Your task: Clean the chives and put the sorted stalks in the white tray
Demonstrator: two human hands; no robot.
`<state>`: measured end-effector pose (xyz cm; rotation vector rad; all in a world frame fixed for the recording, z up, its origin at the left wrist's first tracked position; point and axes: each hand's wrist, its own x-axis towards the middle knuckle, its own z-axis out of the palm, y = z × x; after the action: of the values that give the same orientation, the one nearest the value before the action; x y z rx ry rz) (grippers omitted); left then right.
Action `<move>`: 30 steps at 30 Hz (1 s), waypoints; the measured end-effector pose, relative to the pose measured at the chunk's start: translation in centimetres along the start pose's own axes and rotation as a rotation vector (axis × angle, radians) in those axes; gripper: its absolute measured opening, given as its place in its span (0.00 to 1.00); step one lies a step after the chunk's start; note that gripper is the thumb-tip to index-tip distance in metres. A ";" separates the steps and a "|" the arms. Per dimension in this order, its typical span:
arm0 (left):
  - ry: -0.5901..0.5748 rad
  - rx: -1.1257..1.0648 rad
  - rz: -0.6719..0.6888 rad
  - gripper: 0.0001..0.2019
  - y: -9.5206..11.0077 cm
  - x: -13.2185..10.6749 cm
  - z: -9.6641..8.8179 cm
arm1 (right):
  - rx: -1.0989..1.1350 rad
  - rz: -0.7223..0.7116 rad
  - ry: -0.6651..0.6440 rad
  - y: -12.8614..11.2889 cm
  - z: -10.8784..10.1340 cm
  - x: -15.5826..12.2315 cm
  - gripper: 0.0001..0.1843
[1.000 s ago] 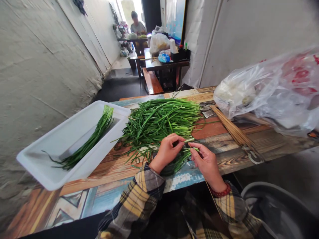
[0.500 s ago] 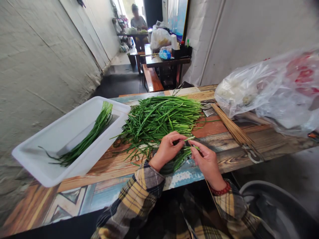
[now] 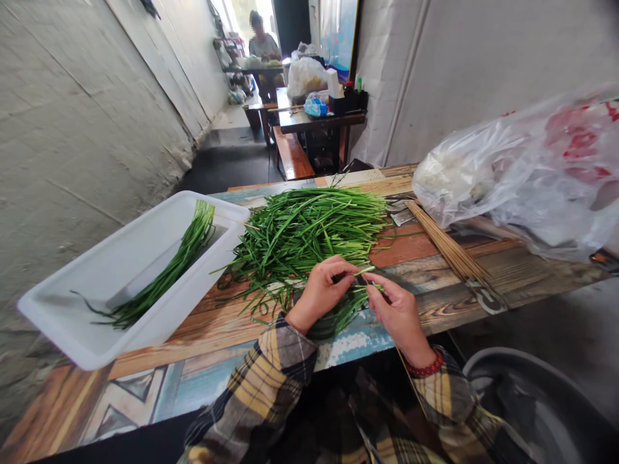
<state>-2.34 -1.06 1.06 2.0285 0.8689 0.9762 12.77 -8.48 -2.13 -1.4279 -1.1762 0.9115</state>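
Near the table's front edge, my left hand (image 3: 323, 290) is closed, thumb and fingers pinching a garlic chive stalk (image 3: 365, 270) by its pale end. Close beside it, my right hand (image 3: 400, 319) pinches a thin bamboo skewer (image 3: 410, 380) that runs down past the wrist toward my lap. Several more chives (image 3: 352, 310) hang below the fingertips, their pale ends against the right fingers. Just behind both hands lies a big loose pile of chives (image 3: 314, 225). The exact point where skewer and stalk meet is hidden by my fingers.
At left stands a white plastic tray (image 3: 193, 306) with a chive bunch (image 3: 181, 261) inside. Bamboo skewers (image 3: 442, 245) and a clear plastic bag (image 3: 512, 174) lie at right. A grey tub (image 3: 527, 357) sits below the right edge. A person (image 3: 264, 45) is far back.
The view has shifted slightly, so the scene sits a little further left. Both hands keep almost the same pose, fingertips still close together at the stalk.
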 end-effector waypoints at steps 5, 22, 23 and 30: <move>-0.024 -0.001 0.023 0.06 -0.1 0.0 0.0 | 0.094 0.015 0.014 0.3 0.1 0.0 0.20; -0.045 0.044 0.036 0.06 -0.1 -0.1 0.0 | 0.168 0.022 0.015 0.1 0.3 0.0 0.22; -0.049 0.042 0.038 0.06 0.0 -0.1 0.0 | 0.180 0.023 0.013 0.1 0.3 0.0 0.21; -0.102 0.048 0.057 0.08 0.2 -0.2 0.0 | 0.224 0.020 0.008 -0.1 0.4 0.0 0.18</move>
<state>-2.36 -1.30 1.16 2.1348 0.7910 0.8822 12.35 -8.34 -2.09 -1.2633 -1.0205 1.0172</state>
